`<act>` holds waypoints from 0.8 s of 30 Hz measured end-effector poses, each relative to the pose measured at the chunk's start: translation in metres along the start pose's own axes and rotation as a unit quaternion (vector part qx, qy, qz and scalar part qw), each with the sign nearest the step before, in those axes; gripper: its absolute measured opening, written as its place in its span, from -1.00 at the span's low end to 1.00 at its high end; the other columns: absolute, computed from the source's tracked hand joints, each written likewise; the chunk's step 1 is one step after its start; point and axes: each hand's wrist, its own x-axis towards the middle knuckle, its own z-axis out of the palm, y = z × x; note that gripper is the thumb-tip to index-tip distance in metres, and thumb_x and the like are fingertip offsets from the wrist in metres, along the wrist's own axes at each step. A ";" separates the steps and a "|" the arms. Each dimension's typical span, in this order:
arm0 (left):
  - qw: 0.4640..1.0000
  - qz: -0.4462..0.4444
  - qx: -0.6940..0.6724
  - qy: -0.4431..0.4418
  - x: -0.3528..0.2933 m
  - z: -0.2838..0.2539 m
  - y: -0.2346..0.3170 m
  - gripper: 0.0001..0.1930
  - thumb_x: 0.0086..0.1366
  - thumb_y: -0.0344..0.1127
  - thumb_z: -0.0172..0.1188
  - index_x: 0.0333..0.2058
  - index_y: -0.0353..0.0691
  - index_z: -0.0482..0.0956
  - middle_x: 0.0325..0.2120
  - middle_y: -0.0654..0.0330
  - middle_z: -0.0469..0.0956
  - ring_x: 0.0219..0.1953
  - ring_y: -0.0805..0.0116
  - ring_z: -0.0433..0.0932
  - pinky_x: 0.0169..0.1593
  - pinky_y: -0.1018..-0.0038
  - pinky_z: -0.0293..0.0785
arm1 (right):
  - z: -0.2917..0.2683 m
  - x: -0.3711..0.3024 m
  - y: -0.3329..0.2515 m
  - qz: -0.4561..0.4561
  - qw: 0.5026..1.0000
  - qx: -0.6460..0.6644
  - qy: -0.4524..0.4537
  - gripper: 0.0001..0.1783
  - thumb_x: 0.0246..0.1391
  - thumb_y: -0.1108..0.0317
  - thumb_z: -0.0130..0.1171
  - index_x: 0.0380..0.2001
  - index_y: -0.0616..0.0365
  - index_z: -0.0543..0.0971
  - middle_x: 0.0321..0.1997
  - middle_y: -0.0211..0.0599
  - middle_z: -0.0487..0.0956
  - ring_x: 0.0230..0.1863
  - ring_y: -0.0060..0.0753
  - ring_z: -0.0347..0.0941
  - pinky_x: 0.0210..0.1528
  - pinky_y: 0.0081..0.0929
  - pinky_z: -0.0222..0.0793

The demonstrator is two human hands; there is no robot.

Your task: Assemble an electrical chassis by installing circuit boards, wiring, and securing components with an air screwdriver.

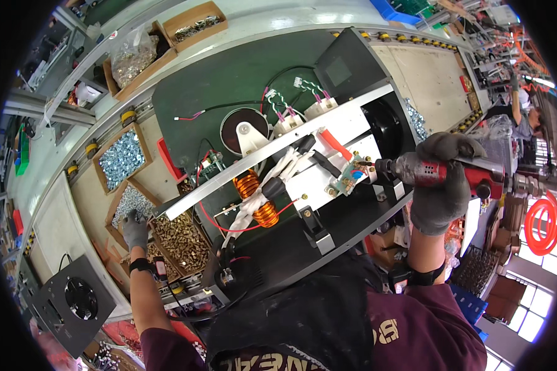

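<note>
My right hand (440, 185), in a dark grey glove, is closed around a red power screwdriver (422, 171). The driver lies nearly level, its tip at a small green circuit board (354, 175) on the white metal plate of an open chassis (278, 241). My left hand (135, 231), gloved too, reaches into a cardboard bin of small silver fasteners (130, 204). Its fingers are bent together at the pile; anything between them is too small to make out. A copper-wound coil (257, 198) with white sleeved cables sits mid-chassis, near a round dark transformer (244, 130).
Beside my left hand are a bin of brass-coloured fasteners (181, 242) and a bin of silver bolts (125, 159). A black panel with a fan (74, 298) stands at lower left. Rollers (128, 116) line the bench. A red coiled hose (542, 226) hangs at right.
</note>
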 end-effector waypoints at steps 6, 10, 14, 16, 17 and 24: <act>1.000 0.015 -0.011 -0.007 -0.010 -0.003 -0.002 -0.64 0.15 -0.14 0.01 -0.07 0.03 0.48 -0.05 0.00 0.39 -0.06 -0.02 0.44 -0.01 0.22 0.39 | 0.004 0.009 0.000 -0.050 0.970 -0.035 -0.235 -0.59 -0.12 0.20 0.28 -0.37 0.01 0.23 -0.55 -0.34 0.27 -0.55 -0.31 0.28 -0.57 -0.46 0.22; 1.000 0.017 -0.024 0.001 -0.015 0.001 -0.009 -0.64 0.15 -0.12 0.02 -0.07 0.02 0.50 -0.06 0.01 0.40 -0.08 -0.01 0.45 -0.01 0.24 0.38 | 0.010 0.012 0.003 -0.039 0.968 -0.058 -0.240 -0.65 -0.07 0.27 0.25 -0.34 0.05 0.27 -0.58 -0.35 0.28 -0.58 -0.36 0.26 -0.58 -0.49 0.25; 0.997 0.010 -0.074 0.024 -0.025 0.002 -0.014 -0.64 0.14 -0.12 0.05 -0.07 0.00 0.50 -0.06 0.01 0.40 -0.08 -0.01 0.45 0.00 0.25 0.37 | 0.013 0.003 -0.001 0.028 0.987 -0.154 -0.020 -0.70 -0.01 0.44 0.10 -0.19 0.24 0.33 -0.34 -0.19 0.48 -0.29 -0.35 0.43 -0.13 -0.41 0.36; 0.996 0.017 -0.075 0.041 -0.033 -0.002 -0.013 -0.64 0.14 -0.13 0.07 -0.07 -0.01 0.50 -0.06 0.01 0.41 -0.06 -0.01 0.44 0.02 0.27 0.35 | 0.011 0.000 -0.002 0.067 0.992 -0.098 0.050 -0.68 0.02 0.41 0.07 -0.15 0.24 0.32 -0.30 -0.15 0.48 -0.28 -0.35 0.43 -0.13 -0.39 0.37; 0.995 0.018 -0.083 0.047 -0.037 -0.006 -0.012 -0.64 0.14 -0.13 0.07 -0.07 -0.01 0.50 -0.06 0.01 0.41 -0.06 -0.01 0.44 0.02 0.27 0.35 | 0.008 0.000 -0.003 0.063 0.993 -0.090 0.045 -0.68 0.03 0.40 0.07 -0.14 0.23 0.31 -0.29 -0.14 0.49 -0.27 -0.35 0.43 -0.14 -0.38 0.37; 0.982 0.083 -0.132 0.103 -0.009 -0.046 0.023 -0.65 0.16 -0.13 0.08 -0.09 -0.06 0.52 -0.09 0.04 0.47 -0.06 0.04 0.45 0.03 0.29 0.34 | -0.005 0.004 0.002 -0.072 0.968 -0.114 -0.212 -0.63 -0.07 0.31 0.19 -0.16 0.03 0.35 -0.45 -0.32 0.31 -0.43 -0.33 0.25 -0.39 -0.40 0.26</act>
